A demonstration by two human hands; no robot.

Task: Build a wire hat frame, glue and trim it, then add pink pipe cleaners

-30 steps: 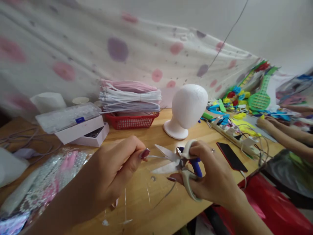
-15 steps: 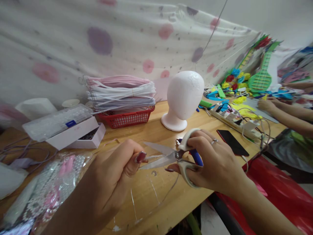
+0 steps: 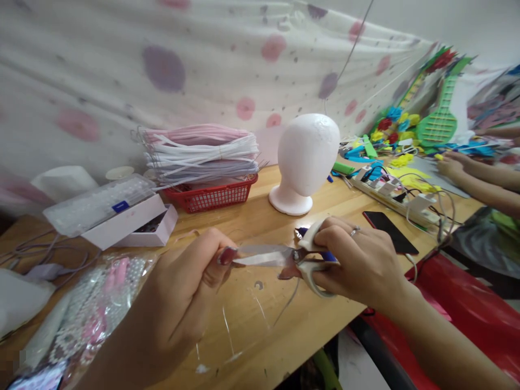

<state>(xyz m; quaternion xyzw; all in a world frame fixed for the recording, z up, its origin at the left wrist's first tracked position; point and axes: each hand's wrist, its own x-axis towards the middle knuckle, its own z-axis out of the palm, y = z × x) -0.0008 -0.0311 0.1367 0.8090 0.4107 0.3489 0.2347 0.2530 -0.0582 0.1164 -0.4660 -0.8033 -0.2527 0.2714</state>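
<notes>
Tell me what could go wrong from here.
1. The scissors, held in the right hand, have their blade tips right by the left hand, so a slip might nick its thumb or fingers.
2. The phone lies near the edge of the table with a white cable at its end; if the right arm snagged that cable, the phone could be dragged off.

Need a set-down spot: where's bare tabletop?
Bare wooden tabletop shows between the mannequin head and phone, and between the red basket and mannequin head's base. Thin strands show below the scissors. Crowded: left, boxes and bagged beads; right, beyond the phone, power strip and cables.
</notes>
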